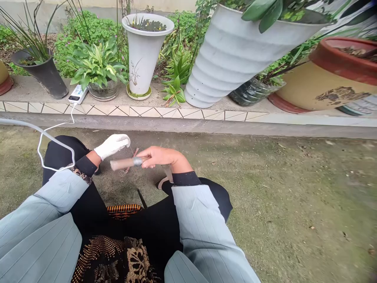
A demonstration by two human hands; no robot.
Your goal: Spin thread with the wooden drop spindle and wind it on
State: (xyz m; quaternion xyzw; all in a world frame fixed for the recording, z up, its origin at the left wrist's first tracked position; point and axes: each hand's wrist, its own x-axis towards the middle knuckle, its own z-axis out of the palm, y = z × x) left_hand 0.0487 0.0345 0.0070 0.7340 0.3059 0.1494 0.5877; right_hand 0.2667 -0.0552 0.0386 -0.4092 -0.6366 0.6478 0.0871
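Outdoors, a mossy concrete yard (294, 196) runs up to a low ledge (26, 87) faced with patterned tiles (141, 112). Along it stand a white fluted planter (143, 59), a hosta (97, 63) in a glass pot, and a large ochre pot (321, 88) with a red rim — leafy shrubs (84, 39) and a pale wall (44, 11) behind.

Fine wire (130, 148) too thin to trace

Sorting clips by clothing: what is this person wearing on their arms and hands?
The left hand wears a white glove; the right hand is bare. The sleeves are pale grey-blue, finely striped, with black cuffs.
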